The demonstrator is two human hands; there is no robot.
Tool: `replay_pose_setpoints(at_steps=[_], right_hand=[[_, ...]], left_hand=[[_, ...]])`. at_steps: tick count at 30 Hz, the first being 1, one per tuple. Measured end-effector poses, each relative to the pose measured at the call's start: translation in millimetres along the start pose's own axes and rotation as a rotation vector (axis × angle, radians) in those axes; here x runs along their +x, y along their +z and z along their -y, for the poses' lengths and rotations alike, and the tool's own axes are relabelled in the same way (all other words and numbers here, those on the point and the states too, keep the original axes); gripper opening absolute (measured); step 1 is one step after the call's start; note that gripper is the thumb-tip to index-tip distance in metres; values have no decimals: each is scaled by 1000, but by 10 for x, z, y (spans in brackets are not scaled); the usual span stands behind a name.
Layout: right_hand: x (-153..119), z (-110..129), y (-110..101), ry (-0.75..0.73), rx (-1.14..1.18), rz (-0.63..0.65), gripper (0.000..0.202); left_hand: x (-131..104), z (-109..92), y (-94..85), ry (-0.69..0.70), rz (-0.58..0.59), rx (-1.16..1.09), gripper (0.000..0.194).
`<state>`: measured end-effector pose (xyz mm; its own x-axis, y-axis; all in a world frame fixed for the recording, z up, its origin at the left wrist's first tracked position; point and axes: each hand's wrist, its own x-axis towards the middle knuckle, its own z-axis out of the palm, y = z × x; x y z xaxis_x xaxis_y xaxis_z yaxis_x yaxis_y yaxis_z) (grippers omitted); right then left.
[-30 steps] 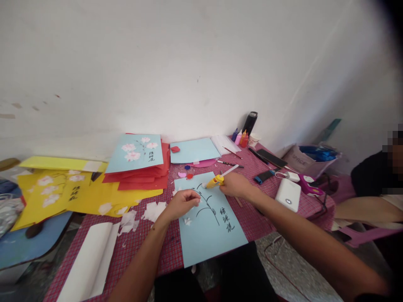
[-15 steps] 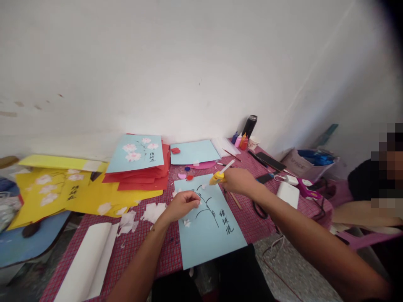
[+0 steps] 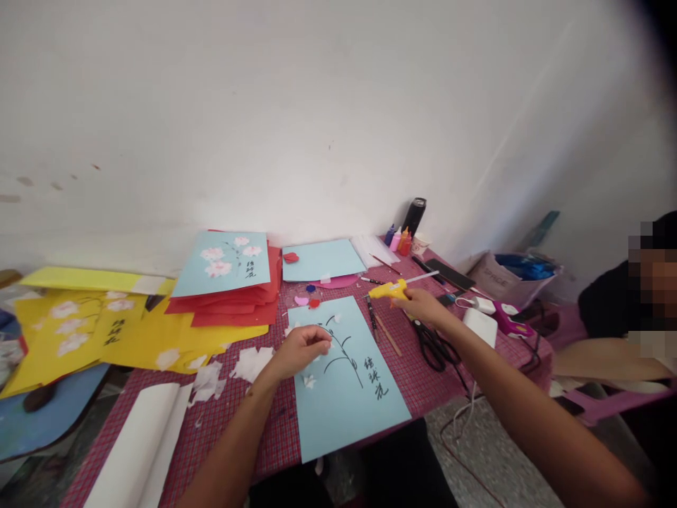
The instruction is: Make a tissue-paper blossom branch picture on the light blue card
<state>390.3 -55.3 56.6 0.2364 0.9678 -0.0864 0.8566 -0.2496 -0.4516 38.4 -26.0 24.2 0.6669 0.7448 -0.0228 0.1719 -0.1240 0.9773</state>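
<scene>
My right hand (image 3: 420, 308) grips a yellow hot glue gun (image 3: 388, 290) above the table, its nozzle pointing left and a pale glue stick jutting from its back. The fingers of my left hand (image 3: 304, 349) are pinched together over the upper left of a light blue sheet (image 3: 349, 420); a small bit of white paper shows at the fingertips. Painted black branches and handwritten characters mark this sheet. On its left part lies a white paper flower (image 3: 309, 382), and a white petal (image 3: 337, 319) sits near its top. Black-handled scissors (image 3: 434, 349) lie under my right forearm.
Torn white paper (image 3: 252, 364) lies left of the sheet. Behind are stacked red folders (image 3: 238, 315) under a flowered blue card (image 3: 227, 271), and yellow sheets (image 3: 153, 335). Paint bottles (image 3: 405, 244) and a black flask (image 3: 414, 216) stand at the back. Another person sits at right.
My right hand has drawn the glue gun away from the blue sheet to the right, uncovering the scissors. My left hand stays pinched over the sheet.
</scene>
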Motion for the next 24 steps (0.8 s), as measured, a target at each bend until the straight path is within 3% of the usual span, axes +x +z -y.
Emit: replay_pose_setpoints(at_steps=[6,11,14,16,18,20,24], right_hand=[[17,54,229,22,-188,48,49],[-48,74,165,61,-289,83,49],[-187,204,98,50,-315,-7,44],[-340,373,126,-75,-170,-137,34],[-524,595,255,-224,145,-129,29],[-697,836,478,-277,471,-106,22],[-882,1247,988,-129,959,22,18]], left_hand=[[-9,-21,-13,1,-48,-52,25],[9,-21,6,-8,-132,-114,25],[9,-29,16,-18,-165,-143,24],[9,-29,22,-20,-184,-185,23],[13,-24,29,-22,-203,-241,23],[19,-16,35,-22,-211,-293,23],[30,1,45,19,-210,-317,22]])
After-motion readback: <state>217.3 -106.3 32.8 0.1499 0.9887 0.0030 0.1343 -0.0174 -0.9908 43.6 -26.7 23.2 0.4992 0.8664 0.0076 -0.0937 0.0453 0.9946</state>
